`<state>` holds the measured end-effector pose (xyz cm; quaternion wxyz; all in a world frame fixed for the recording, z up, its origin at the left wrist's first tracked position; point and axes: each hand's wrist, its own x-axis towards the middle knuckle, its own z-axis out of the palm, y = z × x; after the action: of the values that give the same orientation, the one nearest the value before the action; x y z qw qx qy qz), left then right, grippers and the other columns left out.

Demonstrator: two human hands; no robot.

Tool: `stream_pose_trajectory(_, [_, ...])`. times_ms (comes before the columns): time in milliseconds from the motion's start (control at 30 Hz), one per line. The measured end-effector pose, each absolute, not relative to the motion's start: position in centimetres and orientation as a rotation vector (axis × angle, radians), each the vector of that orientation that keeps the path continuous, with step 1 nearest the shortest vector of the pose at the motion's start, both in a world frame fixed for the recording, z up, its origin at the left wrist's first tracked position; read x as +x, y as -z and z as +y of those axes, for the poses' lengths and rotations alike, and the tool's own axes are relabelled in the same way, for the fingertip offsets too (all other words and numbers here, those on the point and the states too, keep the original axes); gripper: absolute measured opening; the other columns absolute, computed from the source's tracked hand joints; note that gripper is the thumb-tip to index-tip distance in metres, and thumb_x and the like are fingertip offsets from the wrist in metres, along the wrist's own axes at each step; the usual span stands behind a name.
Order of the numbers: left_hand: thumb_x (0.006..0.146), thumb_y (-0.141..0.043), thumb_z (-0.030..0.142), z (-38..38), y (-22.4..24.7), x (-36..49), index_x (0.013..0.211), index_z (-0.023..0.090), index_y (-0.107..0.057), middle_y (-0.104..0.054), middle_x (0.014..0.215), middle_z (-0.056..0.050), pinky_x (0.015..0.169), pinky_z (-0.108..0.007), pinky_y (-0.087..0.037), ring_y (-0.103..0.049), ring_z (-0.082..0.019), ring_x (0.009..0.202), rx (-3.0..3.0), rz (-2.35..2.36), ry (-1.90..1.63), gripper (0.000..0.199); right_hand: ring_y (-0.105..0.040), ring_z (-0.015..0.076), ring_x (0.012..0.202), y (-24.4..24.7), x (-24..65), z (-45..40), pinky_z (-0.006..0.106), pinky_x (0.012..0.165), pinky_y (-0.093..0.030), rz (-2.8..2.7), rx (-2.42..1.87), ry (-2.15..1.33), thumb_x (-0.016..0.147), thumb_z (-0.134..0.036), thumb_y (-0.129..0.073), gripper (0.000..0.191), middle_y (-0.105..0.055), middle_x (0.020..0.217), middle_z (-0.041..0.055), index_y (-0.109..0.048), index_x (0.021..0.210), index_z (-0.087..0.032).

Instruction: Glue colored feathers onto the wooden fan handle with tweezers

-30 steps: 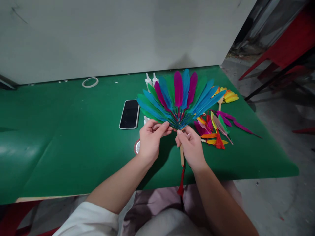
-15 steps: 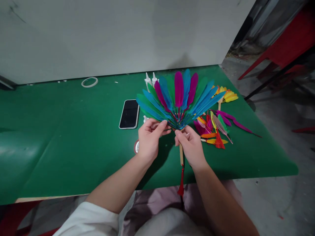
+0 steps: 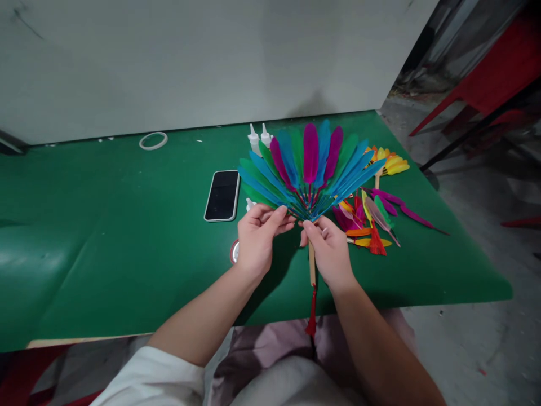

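A feather fan of blue, green and magenta feathers stands spread above the table between my hands. My right hand is closed round the top of its wooden handle, thumb on the front. A red tassel hangs from the handle's lower end, past the table edge. At the fan's lower left, my left hand pinches the base of the outer feathers between thumb and fingers. The quill ends behind the fingertips are partly hidden.
On the green table lie a phone, a roll of tape and loose feathers with an orange tassel. White squeeze bottles stand behind the fan. A yellow feather fan lies at the right.
The fan's feathers have shifted slightly to the right, most clearly on the left side. Both hands keep their grip in nearly the same place.
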<state>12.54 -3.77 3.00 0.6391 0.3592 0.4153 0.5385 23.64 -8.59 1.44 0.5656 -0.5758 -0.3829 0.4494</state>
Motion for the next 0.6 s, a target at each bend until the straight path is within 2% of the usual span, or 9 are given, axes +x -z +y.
stream_pose_trajectory(300, [0.065, -0.078, 0.028, -3.87, -2.8, 12.49, 0.069, 0.012, -0.061, -0.069, 0.062, -0.001, 0.059, -0.019, -0.057, -0.068, -0.011, 0.06, 0.858, 0.955, -1.175, 0.024, -0.043, 0.0085, 0.05, -1.22, 23.55, -8.61, 0.022, 0.049, -0.031, -0.922, -1.317, -1.063, 0.081, -0.034, -0.06, 0.019, -0.049, 0.051, -0.0058, -0.054, 0.07, -0.02])
stream_pose_trajectory(600, [0.067, -0.076, 0.026, -4.08, -2.68, 12.54, 0.065, 0.013, -0.059, -0.068, 0.059, 0.0, 0.06, -0.02, -0.057, -0.067, -0.01, 0.058, 0.919, 0.977, -1.217, 0.022, -0.046, 0.0083, 0.049, -1.35, 23.39, -8.57, 0.022, 0.049, -0.034, -0.89, -1.297, -1.055, 0.08, -0.033, -0.06, 0.018, -0.051, 0.051, -0.0058, -0.055, 0.07, -0.019])
